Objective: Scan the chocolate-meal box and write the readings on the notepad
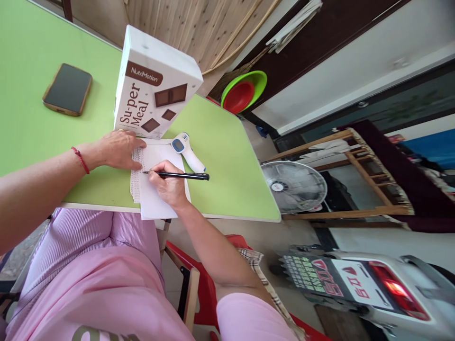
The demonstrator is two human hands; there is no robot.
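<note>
My right hand (167, 184) grips a black pen (185, 175) with its tip on a white sheet of paper (156, 201) that overhangs the near edge of the green table (227, 161). My left hand (119, 149) lies flat on the paper's far left corner, pinning it down; a red string is around that wrist. A white and blue infrared thermometer (186, 150) lies just beyond the paper. Right behind my left hand stands a white NutriMotion Su-per Meal box (154, 85).
A phone (67, 89) lies face up at the table's far left. Off the table to the right are a floor fan (294, 186), stacked green and red basins (245, 90), a wooden rack (359, 175) and a scooter's rear (373, 289). A red chair (202, 284) is beside my lap.
</note>
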